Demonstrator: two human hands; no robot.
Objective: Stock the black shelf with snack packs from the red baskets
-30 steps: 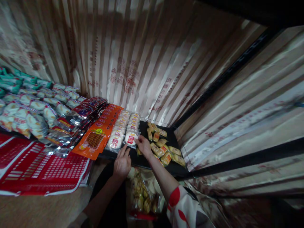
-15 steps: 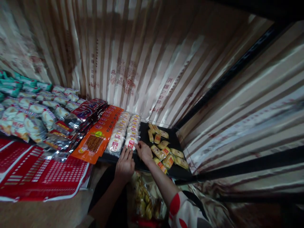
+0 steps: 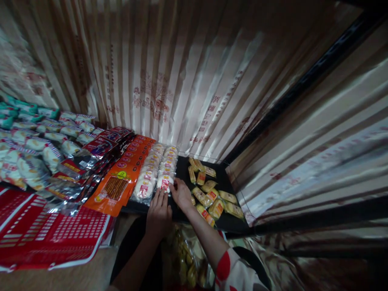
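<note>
Two rows of white round snacks in clear wrappers with red labels lie overlapping on a black shelf [image 3: 178, 212]. My left hand [image 3: 159, 216] rests its outstretched fingertips on the near edge of the front white snack packet [image 3: 163, 182] in the right-hand row. At that packet's right edge, my right hand [image 3: 182, 196] has its thumb and fingers curled together on the wrapper; the exact grip is partly hidden. Just left of this row runs the other row of white snacks [image 3: 144, 189]. To the right of my hands lie several small yellow-wrapped snacks [image 3: 209, 196], loosely scattered.
Orange snack bags [image 3: 117, 188], dark red bags [image 3: 100, 147] and white bags [image 3: 33, 161] fill the shelf leftward. A red plastic basket [image 3: 75, 234] stands below. Behind hangs a pleated curtain [image 3: 163, 81], with a dark slanting bar [image 3: 291, 93] at right. Bagged food [image 3: 190, 258] sits under the shelf.
The view has shifted slightly, so the shelf goods at left appear a little further left and lower. Both hands stay at the same front white packet.
</note>
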